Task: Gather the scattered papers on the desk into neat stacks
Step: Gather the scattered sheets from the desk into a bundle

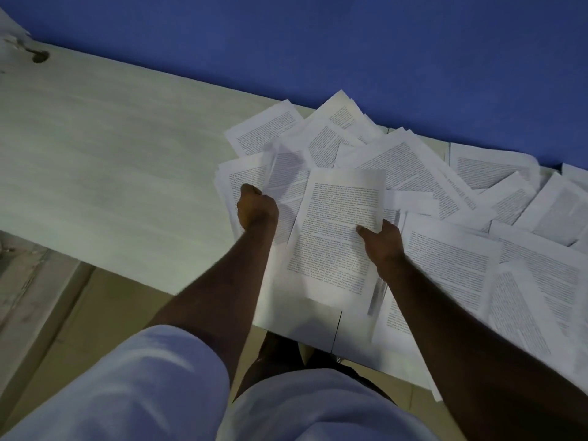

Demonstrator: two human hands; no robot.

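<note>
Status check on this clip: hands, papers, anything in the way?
Left hand grips sheets at the pile's left edge; right hand pinches the top printed sheet. Scattered papers still overlapping on the desk. No obstruction seen.

We see a dim, bluish scene with soft, even light and no glare. The desk looks brightest across its left half, and the sheet held nearest us casts a faint shadow on the papers under it. Print is too soft to read, perhaps from motion blur. Straight edges bow toward the corners, and the sleeve nearest us is smeared.
</note>
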